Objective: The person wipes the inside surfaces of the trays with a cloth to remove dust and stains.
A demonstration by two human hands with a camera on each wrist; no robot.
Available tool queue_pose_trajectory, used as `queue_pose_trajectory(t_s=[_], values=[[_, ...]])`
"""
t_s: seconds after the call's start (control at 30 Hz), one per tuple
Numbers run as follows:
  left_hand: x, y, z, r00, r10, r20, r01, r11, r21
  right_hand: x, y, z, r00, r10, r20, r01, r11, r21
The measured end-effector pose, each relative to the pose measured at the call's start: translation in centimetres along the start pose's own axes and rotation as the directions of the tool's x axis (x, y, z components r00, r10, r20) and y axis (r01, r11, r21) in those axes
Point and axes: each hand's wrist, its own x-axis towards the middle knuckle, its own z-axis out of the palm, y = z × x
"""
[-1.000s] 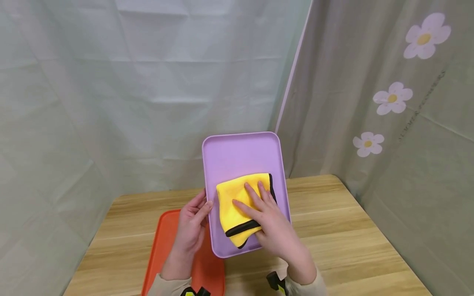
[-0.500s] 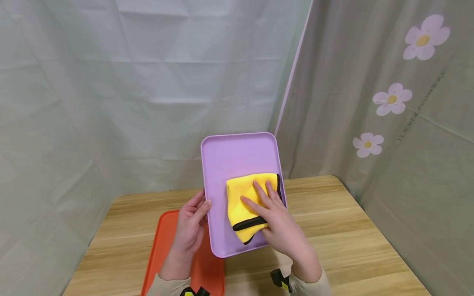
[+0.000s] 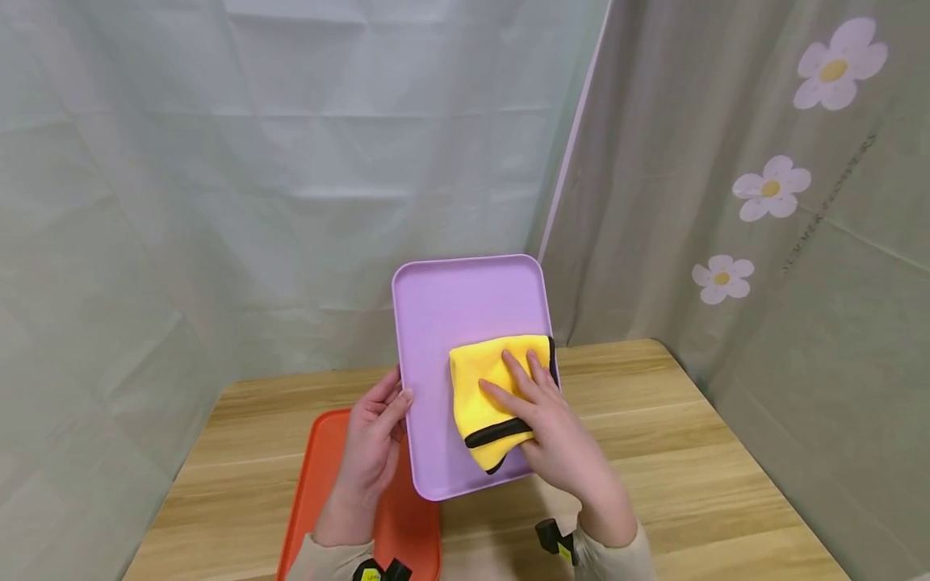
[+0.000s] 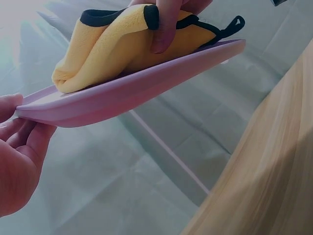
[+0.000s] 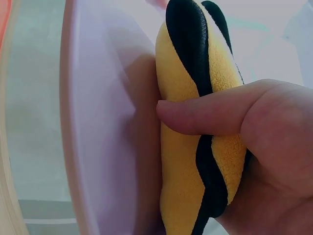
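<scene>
In the head view a purple tray (image 3: 465,303) is held up, tilted, above the table. My left hand (image 3: 370,452) pinches its left rim, thumb (image 4: 7,105) on top and fingers underneath. On the tray's inner face lies a folded yellow cloth (image 3: 483,403) with black edging, toward the right side. My right hand (image 3: 559,436) holds the cloth against the tray: its fingers spread over the top, while the thumb (image 5: 205,110) wraps the cloth's side in the right wrist view. A black loop (image 4: 232,27) sticks out from the cloth in the left wrist view.
A red-orange tray (image 3: 403,524) lies on the wooden table (image 3: 697,468), partly under my left forearm. Pale curtains (image 3: 327,161) stand behind and at both sides, with printed flowers on the right one.
My right hand and the yellow cloth have slid right across the purple tray, up to its right rim. The left hand keeps its grip, and the tray has hardly moved.
</scene>
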Motion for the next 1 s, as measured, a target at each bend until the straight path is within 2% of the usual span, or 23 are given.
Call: queue_pose_trajectory(t_s=[0.2,0.43,0.63,0.8,1.0], values=[[0.2,0.0,0.1,1.0,0.003,0.002,-0.003,1.0,0.0,0.1,0.1,-0.3,1.0,0.009,0.007,-0.009,1.0,-0.007],[0.0,0.0,0.0,1.0,0.0,0.002,0.0,1.0,-0.011,0.1,-0.4,0.3,1.0,0.017,0.022,-0.016,0.999,-0.044],[-0.1,0.0,-0.1,1.0,0.011,-0.006,-0.012,1.0,-0.016,0.2,-1.2,1.1,0.999,-0.01,0.043,0.012,0.998,-0.056],[-0.1,-0.1,0.0,1.0,-0.005,-0.014,0.005,1.0,-0.006,0.3,-1.9,1.7,0.996,-0.04,0.076,0.044,0.997,-0.057],[-0.1,0.0,0.0,1.0,-0.003,-0.014,0.002,1.0,-0.006,0.6,-2.9,2.3,0.987,-0.081,0.139,0.092,0.993,-0.078]])
